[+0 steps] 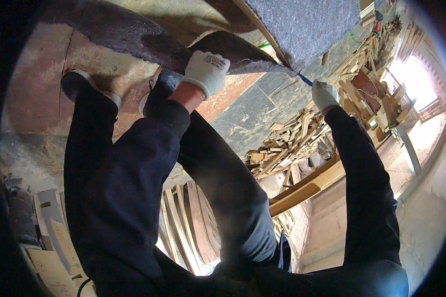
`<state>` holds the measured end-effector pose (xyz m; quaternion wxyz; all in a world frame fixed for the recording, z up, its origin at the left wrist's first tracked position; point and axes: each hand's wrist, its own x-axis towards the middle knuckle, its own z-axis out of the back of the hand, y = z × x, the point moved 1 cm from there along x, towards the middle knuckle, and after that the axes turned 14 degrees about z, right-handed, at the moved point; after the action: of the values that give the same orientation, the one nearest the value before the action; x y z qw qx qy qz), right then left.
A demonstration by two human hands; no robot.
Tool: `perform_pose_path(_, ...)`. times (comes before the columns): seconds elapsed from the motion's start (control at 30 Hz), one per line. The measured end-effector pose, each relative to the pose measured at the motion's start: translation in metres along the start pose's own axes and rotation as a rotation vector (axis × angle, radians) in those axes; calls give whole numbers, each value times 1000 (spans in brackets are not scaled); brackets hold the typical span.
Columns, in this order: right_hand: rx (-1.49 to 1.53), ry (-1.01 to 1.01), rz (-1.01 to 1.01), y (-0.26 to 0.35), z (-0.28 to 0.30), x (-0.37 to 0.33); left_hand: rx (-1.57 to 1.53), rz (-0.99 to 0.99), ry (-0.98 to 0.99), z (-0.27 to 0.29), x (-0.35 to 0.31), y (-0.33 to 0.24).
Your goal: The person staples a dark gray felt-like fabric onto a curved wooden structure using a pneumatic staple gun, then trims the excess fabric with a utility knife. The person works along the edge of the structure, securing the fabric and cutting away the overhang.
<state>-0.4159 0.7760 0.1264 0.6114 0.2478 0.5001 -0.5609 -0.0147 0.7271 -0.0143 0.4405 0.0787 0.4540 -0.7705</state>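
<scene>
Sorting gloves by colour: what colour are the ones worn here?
White gloves, clearest in the head view.

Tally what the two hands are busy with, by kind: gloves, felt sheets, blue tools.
White knitted work gloves: 2, one on the left hand, one on the right hand
Thick grey felt sheet: 1, its edge in the left hand's grip
Thin blue tool: 1, at the right hand, its kind too small to tell
Total: 4

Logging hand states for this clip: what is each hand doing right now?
Left hand: gloved, closed on the edge of the grey felt padding.
Right hand: gloved, closed around a thin blue tool.
</scene>
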Motion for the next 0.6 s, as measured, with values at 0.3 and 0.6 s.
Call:
perform_pose_path(0.3, -178, 132, 192, 4, 21, 3, 0, -19, -23, -3, -4, -2)
perform_pose_path(0.6, -216, 115, 250, 18, 19, 22, -3, -8, -44, -7, -3, 3)
